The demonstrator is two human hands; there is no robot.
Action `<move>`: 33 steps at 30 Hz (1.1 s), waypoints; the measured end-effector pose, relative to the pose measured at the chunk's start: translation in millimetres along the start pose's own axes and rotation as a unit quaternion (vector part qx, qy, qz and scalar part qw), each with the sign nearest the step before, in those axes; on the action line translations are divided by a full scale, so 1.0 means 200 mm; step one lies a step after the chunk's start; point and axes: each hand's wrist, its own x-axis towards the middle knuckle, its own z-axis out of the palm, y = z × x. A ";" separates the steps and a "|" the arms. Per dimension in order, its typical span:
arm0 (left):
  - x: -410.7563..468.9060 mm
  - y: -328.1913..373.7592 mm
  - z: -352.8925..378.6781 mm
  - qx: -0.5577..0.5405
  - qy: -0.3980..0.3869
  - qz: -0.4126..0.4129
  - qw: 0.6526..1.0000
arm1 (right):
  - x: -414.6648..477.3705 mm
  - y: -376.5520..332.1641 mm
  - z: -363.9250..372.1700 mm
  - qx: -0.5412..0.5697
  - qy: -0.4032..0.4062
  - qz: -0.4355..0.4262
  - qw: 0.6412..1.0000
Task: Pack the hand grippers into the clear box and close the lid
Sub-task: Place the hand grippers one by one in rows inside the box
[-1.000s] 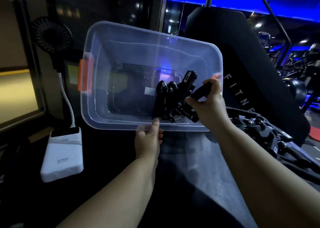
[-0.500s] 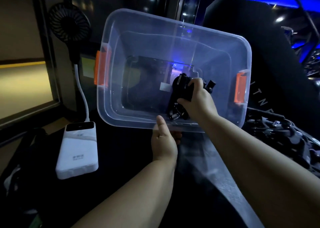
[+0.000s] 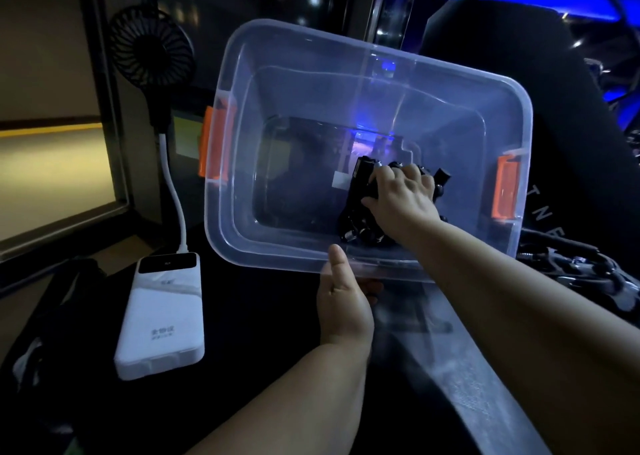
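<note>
Inside clear box [image 3: 311, 84], black hand grippers [image 3: 358, 191], silver springs [image 3: 350, 236], gripped by right hand [image 3: 401, 198]

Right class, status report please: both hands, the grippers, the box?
Left hand pinches clear box at near rim. Right hand holds hand grippers down inside box. Box open, nothing blocking it.

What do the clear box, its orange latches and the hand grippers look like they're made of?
The clear box looks like glossy translucent plastic: dark shapes and blue light show through its walls. The orange latches seem to be opaque plastic. The hand grippers have black handles, plastic or rubber, unclear in this dimness. Their glinting coiled spring suggests metal.
</note>
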 end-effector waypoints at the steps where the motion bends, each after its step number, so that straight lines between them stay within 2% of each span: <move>1: 0.00 0.00 0.00 0.002 0.000 0.001 1.000 | 0.02 0.01 0.01 -0.008 -0.002 -0.006 1.000; 6: 0.00 0.01 0.00 -0.002 0.003 -0.008 1.000 | 0.08 0.04 0.03 -0.045 -0.020 -0.009 0.999; 12: 0.00 0.00 0.00 0.002 0.009 -0.021 1.000 | 0.14 0.09 0.05 -0.034 -0.039 0.003 0.999; 17: 0.01 -0.01 0.01 0.009 0.014 -0.037 0.999 | 0.16 0.09 0.09 -0.031 -0.010 0.002 0.999; 22: 0.00 0.01 0.01 0.006 0.015 -0.038 0.999 | 0.18 0.07 0.11 -0.064 0.011 -0.058 0.996; 27: 0.00 0.02 0.01 -0.008 0.016 -0.048 0.999 | 0.18 0.04 0.13 -0.134 -0.027 -0.106 0.985; 33: -0.03 0.02 0.01 -0.025 0.033 -0.011 0.999 | 0.17 -0.03 0.16 -0.251 -0.095 -0.230 0.935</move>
